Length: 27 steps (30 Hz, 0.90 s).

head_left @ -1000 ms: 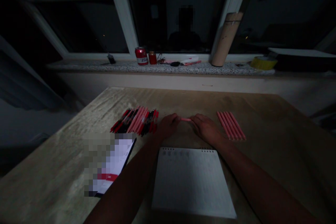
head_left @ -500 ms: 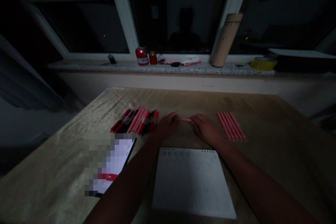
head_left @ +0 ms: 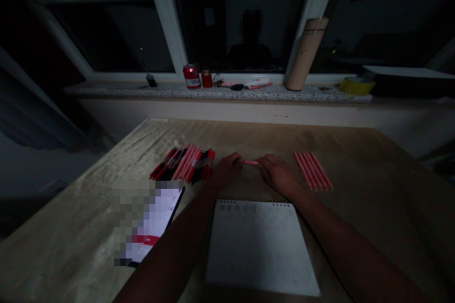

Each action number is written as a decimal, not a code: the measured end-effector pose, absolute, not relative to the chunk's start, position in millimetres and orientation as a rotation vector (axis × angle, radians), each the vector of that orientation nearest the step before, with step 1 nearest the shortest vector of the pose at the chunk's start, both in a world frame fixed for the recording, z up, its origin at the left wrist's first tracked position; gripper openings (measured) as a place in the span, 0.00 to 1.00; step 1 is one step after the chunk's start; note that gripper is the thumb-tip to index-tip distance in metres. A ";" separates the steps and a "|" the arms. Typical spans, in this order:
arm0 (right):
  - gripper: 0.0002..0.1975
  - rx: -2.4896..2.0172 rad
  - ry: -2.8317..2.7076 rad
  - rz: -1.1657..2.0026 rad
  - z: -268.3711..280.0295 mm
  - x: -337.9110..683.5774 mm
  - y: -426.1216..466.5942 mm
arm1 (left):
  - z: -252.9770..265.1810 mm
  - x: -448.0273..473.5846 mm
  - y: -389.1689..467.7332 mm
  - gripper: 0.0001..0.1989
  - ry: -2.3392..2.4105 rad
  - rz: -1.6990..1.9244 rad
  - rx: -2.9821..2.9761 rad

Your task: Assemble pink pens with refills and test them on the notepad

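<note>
A pink pen [head_left: 251, 163] lies crosswise between my two hands, just beyond the notepad. My left hand [head_left: 228, 169] pinches its left end, and my right hand [head_left: 279, 173] is closed on its right end; the fingers cover both ends. Left of my left hand is a bunch of pens [head_left: 186, 163] in pink, red and black, lying side by side. To the right of my right hand, several pink pens [head_left: 313, 170] form a neat slanted row. The spiral notepad [head_left: 261, 248], with faint marks along its top, lies between my forearms.
A tablet or phone with a lit screen [head_left: 161, 213] lies beside my left forearm, partly blurred out. On the windowsill stand a red can [head_left: 192, 77], a small red jar [head_left: 206, 79], a tall cardboard-coloured tube [head_left: 307, 54] and a yellow tape roll [head_left: 356, 86].
Both hands stay in nearly the same place with the pink pen between them. The pen rows and notepad have not moved.
</note>
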State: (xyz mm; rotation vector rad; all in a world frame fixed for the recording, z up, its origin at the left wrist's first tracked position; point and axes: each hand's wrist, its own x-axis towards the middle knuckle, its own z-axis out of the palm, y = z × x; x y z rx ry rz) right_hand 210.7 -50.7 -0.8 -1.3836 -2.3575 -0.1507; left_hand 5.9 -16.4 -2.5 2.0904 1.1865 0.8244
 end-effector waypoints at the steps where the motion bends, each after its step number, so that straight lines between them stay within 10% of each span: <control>1: 0.13 -1.378 -2.359 -0.147 -0.8 210.7 -50.8 | -2.6 5.9 -16.2 0.16 1.191 0.820 2.094; 27: 0.13 -1.359 -2.352 -0.111 3.1 210.3 -52.2 | -4.3 7.8 -15.4 0.23 1.245 0.822 2.150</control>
